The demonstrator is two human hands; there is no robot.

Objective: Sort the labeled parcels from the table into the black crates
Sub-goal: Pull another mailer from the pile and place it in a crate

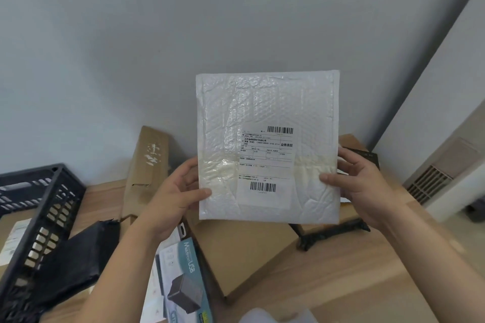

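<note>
Both hands hold one white bubble mailer upright at the centre of the frame, lifted clear of the desk. The left hand pinches the mailer's lower left edge, thumb on the front face and fingers behind. The right hand pinches the lower right edge in the same way. A white shipping label (two barcodes, printed text) faces the camera on the lower right half of the mailer.

At the left edge of the frame stands a black crate with slotted walls. A black poly bag lies against its right wall. A tall cardboard box stands upright left of centre, against the wall. A flat cardboard box lies below the mailer. A printed USB product box lies at bottom centre, just beside the left forearm.
</note>
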